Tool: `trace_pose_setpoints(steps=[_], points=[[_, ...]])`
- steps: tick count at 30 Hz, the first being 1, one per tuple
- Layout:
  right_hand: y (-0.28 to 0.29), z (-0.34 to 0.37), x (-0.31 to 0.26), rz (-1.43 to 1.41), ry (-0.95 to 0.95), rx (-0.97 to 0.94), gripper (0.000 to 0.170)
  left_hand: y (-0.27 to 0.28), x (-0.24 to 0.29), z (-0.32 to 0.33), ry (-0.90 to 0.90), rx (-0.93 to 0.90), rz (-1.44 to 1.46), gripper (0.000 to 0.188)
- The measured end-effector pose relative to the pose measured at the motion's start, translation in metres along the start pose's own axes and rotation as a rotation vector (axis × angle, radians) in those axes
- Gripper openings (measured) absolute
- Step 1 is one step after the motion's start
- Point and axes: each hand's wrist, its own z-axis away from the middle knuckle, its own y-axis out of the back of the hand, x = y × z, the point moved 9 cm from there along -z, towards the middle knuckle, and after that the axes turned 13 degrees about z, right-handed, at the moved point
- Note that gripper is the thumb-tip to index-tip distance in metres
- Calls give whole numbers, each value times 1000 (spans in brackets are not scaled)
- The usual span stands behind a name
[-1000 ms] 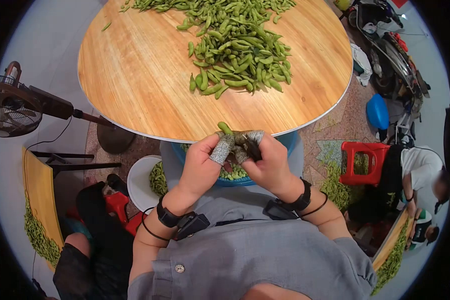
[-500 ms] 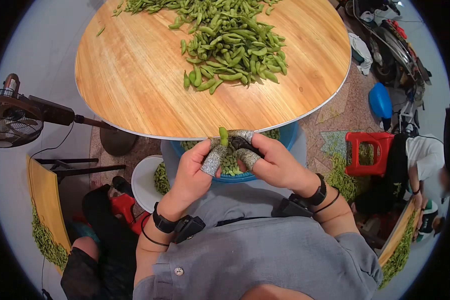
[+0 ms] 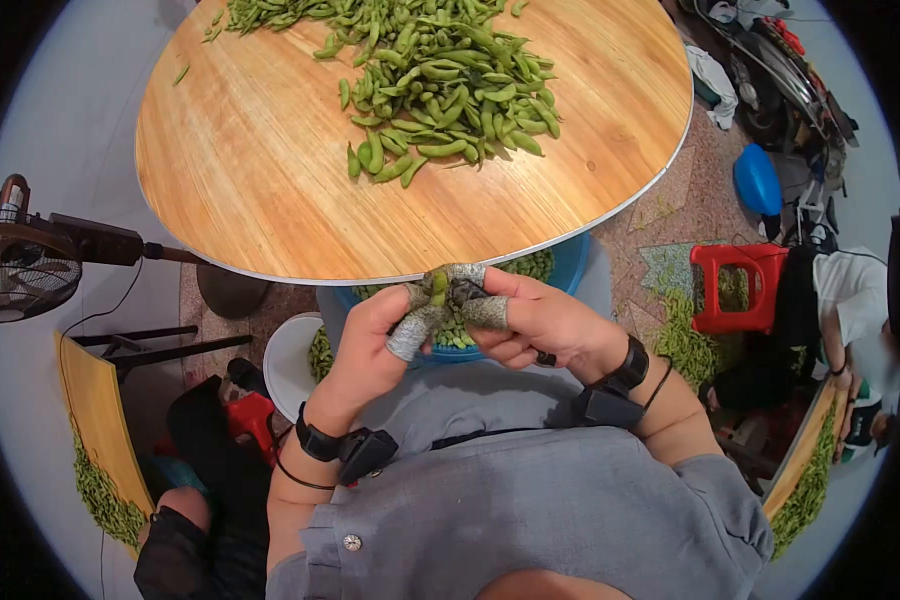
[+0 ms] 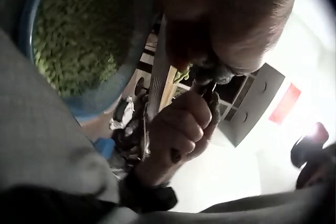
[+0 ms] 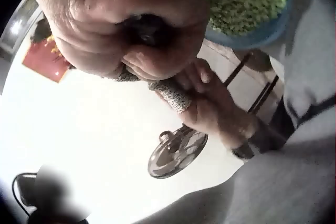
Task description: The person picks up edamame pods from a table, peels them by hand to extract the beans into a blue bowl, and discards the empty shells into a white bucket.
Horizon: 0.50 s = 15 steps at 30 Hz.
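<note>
My left hand (image 3: 362, 345) pinches a green edamame pod (image 3: 439, 287) between taped thumb and finger, at the near edge of the round wooden table (image 3: 270, 200). Up against the pod, my right hand (image 3: 555, 325) grips a small dark-handled tool, whose butt end (image 5: 147, 28) shows in the palm in the right wrist view. A thin shiny metal bit (image 4: 212, 86) appears between the hands in the left wrist view; the tool's exact kind I cannot tell. Grey wrapping covers the working thumbs and fingers. Below the hands, a blue tub (image 3: 573, 262) holds shelled green beans (image 4: 79, 35).
A heap of edamame pods (image 3: 450, 95) spreads over the far table. At left are a white bucket (image 3: 282, 365) and a standing fan (image 3: 25, 255). To the right are a red stool (image 3: 705, 290), pods on the floor (image 3: 685, 345) and a seated person (image 3: 855, 290).
The pod, which stood up above the left fingertips, now sits lower between both hands. The right hand has turned and closed in on it. The view has shifted slightly.
</note>
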Motion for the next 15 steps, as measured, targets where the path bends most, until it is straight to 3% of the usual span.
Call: trace_pose_setpoints(steps=[1, 2, 4, 6, 8, 10, 15], points=[[-5, 2, -1, -95, -17, -58, 37, -6, -23, 5, 282, 7, 434, 11], [-10, 4, -2, -189, -34, -114, 34, -8, -28, 5, 285, 7, 433, 11], [-13, 7, -5, -221, -28, -136, 32, -32, -29, 6, 324, -138, 1197, 20], [-14, 9, -8, -255, -19, -156, 29, -31, -34, 6, 351, -88, 1153, 19], [-1, 9, -10, -88, 0, -18, 32, -31, -35, 4, 379, -40, 1106, 19], [2, 10, -7, -62, 16, 5, 34, -13, -26, -2, 251, 51, 320, 20], [19, 13, -3, 50, 84, 87, 40, -16, -24, 0, 250, 102, 409, 20]])
